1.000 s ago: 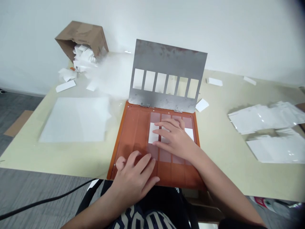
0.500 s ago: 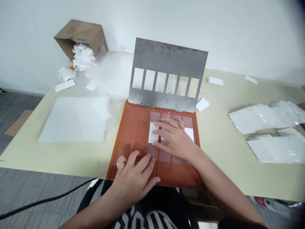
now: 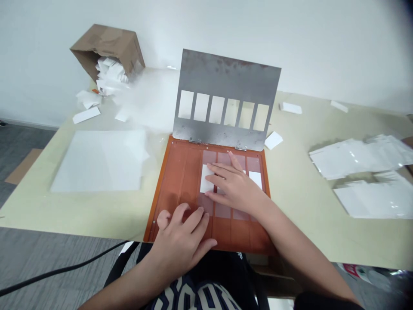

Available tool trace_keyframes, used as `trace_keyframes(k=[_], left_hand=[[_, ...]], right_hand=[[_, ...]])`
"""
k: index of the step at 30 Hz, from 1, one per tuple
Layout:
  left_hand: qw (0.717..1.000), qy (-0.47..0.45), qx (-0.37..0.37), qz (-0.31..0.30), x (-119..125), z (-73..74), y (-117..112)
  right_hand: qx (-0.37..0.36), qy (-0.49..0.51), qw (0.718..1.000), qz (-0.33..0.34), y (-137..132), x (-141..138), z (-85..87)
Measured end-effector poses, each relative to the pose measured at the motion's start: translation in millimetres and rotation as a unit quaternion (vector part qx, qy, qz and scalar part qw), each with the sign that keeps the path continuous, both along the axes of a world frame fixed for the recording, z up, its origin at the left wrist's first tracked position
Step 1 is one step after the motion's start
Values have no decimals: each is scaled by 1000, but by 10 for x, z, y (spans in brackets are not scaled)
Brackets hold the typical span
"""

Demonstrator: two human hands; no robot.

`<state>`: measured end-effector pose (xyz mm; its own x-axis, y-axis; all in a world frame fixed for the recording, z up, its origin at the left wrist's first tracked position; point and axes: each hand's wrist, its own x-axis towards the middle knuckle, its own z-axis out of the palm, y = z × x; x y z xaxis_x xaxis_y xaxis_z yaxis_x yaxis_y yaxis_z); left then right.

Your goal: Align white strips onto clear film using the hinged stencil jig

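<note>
An orange-brown board with shallow lengthwise channels lies in front of me. Hinged to its far edge, a grey metal plate with a row of several rectangular windows stands raised. My right hand lies over the board's right half, fingers spread, its fingertips at a white card. A second white card shows to the right of that hand, and part of another is under it. Clear film strips lie beneath the cards. My left hand rests on the board's near left part, fingers apart, holding nothing.
A cardboard box on its side spills white pieces at the back left. White translucent sheets lie left of the board. Stacks of white cards in film lie at the right. A black cable runs at lower left.
My right hand's index finger or thumb area has shifted: one far finger now stretches out toward the hinge. The left hand stays in place, and the view has moved slightly.
</note>
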<state>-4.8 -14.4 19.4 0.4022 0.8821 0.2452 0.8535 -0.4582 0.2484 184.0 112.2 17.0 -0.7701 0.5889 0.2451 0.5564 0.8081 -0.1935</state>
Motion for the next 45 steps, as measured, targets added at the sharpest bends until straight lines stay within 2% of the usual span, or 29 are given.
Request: trace_keyframes(k=[6,19,24,32,40,45], left_hand=[[1000,2,-2,0,0,-15,-3],[1000,7,-4,0,-5,-12,-9],[1000,20,6,1,4,0,-15],[999,40,12,29,27,-130,-21],[995,97,-6,33,96,2,91],[990,131,0,54,131,18,156]], right_hand=[[30,-19,999,11,4,-4,-11],[34,-21,999,12,11,4,-16],[11,-15,1000,13,9,15,-1],[-13,-5,1000,8,-3,48,45],[-48,-8,999,4,-28,90,39],[-61,-2,998,-7,-42,100,38]])
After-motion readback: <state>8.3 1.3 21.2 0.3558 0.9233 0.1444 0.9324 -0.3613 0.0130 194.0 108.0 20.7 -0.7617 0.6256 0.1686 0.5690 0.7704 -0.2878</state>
